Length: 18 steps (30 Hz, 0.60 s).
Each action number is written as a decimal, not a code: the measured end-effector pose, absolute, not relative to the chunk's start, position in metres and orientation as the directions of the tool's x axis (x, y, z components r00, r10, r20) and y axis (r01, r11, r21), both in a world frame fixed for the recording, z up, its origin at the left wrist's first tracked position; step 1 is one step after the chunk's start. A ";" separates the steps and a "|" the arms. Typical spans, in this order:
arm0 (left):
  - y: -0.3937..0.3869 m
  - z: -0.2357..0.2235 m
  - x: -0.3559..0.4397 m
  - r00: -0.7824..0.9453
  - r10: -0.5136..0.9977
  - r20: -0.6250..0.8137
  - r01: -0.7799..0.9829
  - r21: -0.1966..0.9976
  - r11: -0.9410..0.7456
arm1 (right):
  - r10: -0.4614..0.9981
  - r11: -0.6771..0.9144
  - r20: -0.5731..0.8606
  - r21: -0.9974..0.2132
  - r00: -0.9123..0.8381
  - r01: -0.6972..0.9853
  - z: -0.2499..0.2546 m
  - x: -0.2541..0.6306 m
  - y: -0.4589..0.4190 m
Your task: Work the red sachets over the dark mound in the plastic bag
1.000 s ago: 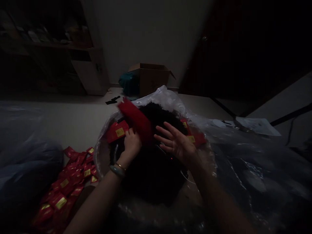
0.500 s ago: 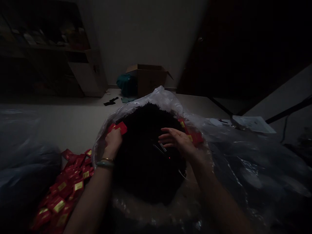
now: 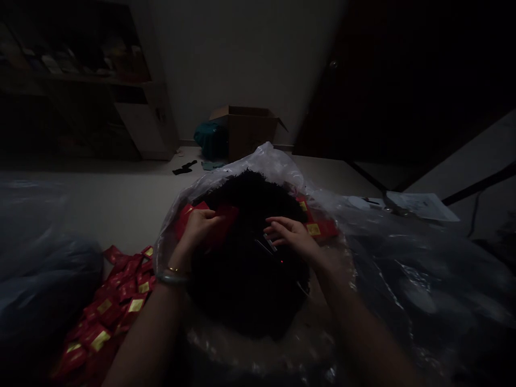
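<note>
A heap of dark, shaggy loose material (image 3: 245, 301) fills a clear plastic bag (image 3: 274, 157) in front of me. Over its left side, my left hand (image 3: 197, 228) pinches a red packet (image 3: 226, 220) between thumb and fingers; the packet is blurred. More red packets (image 3: 185, 212) lie at the bag's left edge, behind that hand. My right hand (image 3: 294, 236) hovers over the heap's right side, fingers apart and slightly bent, holding nothing I can see. Below its fingertips are a thin metallic strip (image 3: 271, 243) and a small red light (image 3: 281, 262). Further red packets (image 3: 320, 229) rest just beyond this hand.
Many red packets with gold labels (image 3: 105, 309) are piled at the lower left. Plastic-wrapped bulk (image 3: 403, 290) lies right, another (image 3: 44, 279) left. An open cardboard box (image 3: 252, 131) and a teal bag (image 3: 210, 140) stand by the wall. The room is dim.
My left hand has moved right from the bag's left edge, bringing a red packet over the dark heap. My right hand has barely moved, its fingers a little more bent.
</note>
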<state>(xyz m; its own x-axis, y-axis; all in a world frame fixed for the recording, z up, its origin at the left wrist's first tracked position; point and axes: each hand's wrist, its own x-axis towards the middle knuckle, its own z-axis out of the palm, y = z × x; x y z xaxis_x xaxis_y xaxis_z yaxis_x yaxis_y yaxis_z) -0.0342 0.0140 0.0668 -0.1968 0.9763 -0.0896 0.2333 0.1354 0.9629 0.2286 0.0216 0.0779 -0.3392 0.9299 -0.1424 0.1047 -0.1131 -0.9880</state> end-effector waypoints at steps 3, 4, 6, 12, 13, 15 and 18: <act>0.009 0.069 -0.009 -0.130 0.975 -0.179 0.075 0.979 0.190 | 0.930 -0.091 -0.128 -0.989 -0.346 0.120 0.066 0.221 0.021; 0.008 0.068 -0.002 -0.105 0.976 -0.189 0.027 0.981 0.193 | 0.930 -0.080 -0.117 -0.990 -0.350 0.119 0.063 0.218 0.019; 0.007 0.065 0.011 -0.070 0.984 -0.163 -0.060 0.985 0.159 | 0.922 -0.069 -0.109 -0.991 -0.372 0.118 0.059 0.212 0.015; 0.004 0.058 0.026 -0.128 0.992 -0.009 -0.143 0.990 -0.010 | 0.907 0.005 -0.087 -0.976 -0.411 0.218 0.056 0.203 0.005; 0.004 0.058 0.025 -0.117 0.993 0.001 -0.139 0.990 -0.018 | 0.923 0.038 -0.062 -0.967 -0.380 0.251 0.057 0.204 0.006; 0.005 0.059 0.021 -0.069 0.998 0.006 -0.180 0.983 -0.019 | 0.958 0.144 0.056 -0.942 -0.282 0.302 0.058 0.207 0.008; 0.008 0.064 0.011 0.096 0.988 -0.119 -0.363 0.920 0.146 | 0.937 0.348 0.314 -0.878 -0.154 0.330 0.061 0.215 0.013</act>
